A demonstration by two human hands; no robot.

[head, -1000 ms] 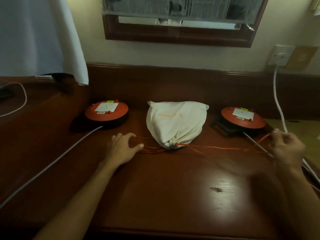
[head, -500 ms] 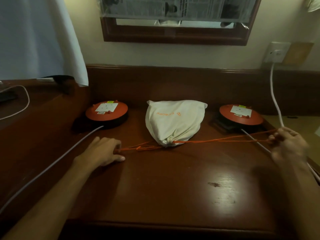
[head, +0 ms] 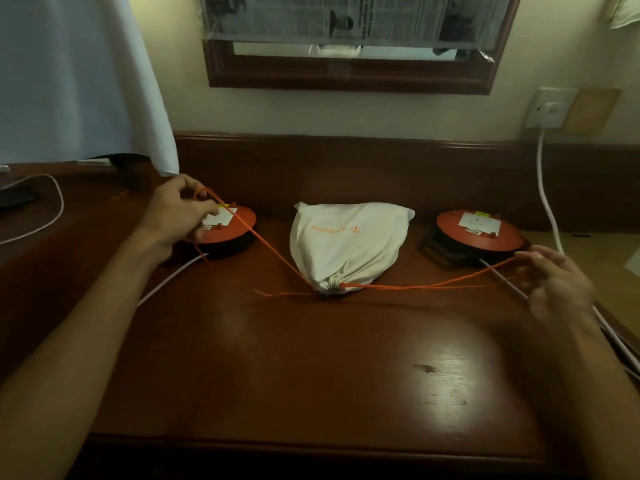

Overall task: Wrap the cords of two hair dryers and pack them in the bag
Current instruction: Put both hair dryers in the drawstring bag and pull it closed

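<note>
A cream cloth bag [head: 346, 247] lies full at the back middle of the wooden desk [head: 311, 358], its mouth gathered shut toward me. Orange drawstrings [head: 408, 287] run out of the mouth to both sides. My left hand [head: 176, 216] is raised over the left side and pinches the left drawstring, which runs taut up from the bag. My right hand [head: 554, 282] holds the right drawstring low over the desk. No hair dryer shows; the bag hides its contents.
Two round orange discs with white labels sit either side of the bag, left [head: 225, 226] and right [head: 479, 230]. White cables [head: 547, 202] hang from a wall socket [head: 550, 107] and cross the desk's left side. A white cloth [head: 79, 77] hangs at upper left.
My left hand has lifted off the desk, up and away, pulling the left drawstring taut. The right hand stays out at the right, holding its string. The bag has not moved.
</note>
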